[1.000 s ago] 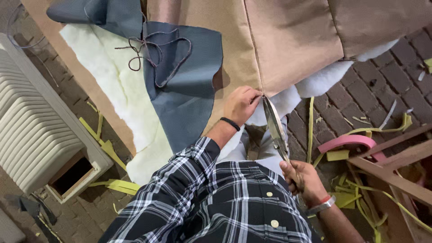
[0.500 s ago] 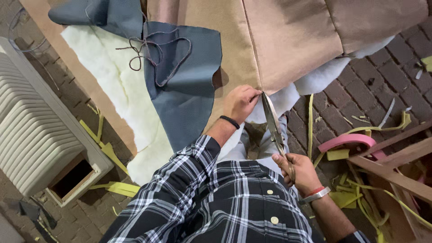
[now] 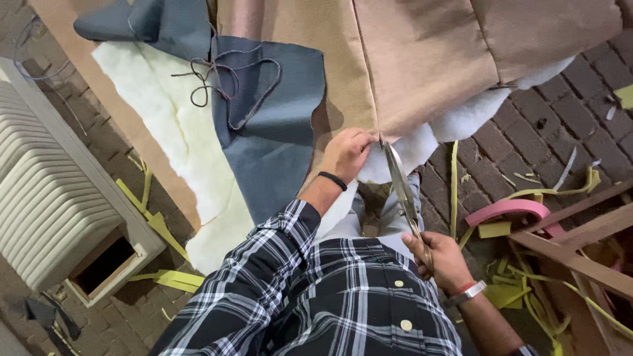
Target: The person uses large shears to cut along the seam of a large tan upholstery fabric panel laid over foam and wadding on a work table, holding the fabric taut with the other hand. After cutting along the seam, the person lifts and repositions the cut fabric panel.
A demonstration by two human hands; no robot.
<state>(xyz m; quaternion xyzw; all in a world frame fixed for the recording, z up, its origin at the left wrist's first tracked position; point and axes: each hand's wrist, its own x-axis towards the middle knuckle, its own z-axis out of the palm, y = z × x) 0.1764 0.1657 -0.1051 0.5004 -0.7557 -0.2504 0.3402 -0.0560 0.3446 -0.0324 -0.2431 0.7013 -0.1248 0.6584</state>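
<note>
Two hands mid-cut: left hand (image 3: 347,153) pinching tan fabric (image 3: 422,72) edge at centre, right hand (image 3: 440,258) gripping scissors (image 3: 403,194); next, steady blade alignment.

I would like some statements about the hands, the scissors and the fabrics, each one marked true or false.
1. The right hand holds the scissors. True.
2. The left hand rests on the white radiator. False: it grips the edge of the tan fabric.
3. The scissor tips point toward the tan fabric's edge. True.
4. The blue-grey fabric lies right of the scissors. False: it lies to their left.
5. A dark cord lies on the blue-grey fabric. True.
</note>
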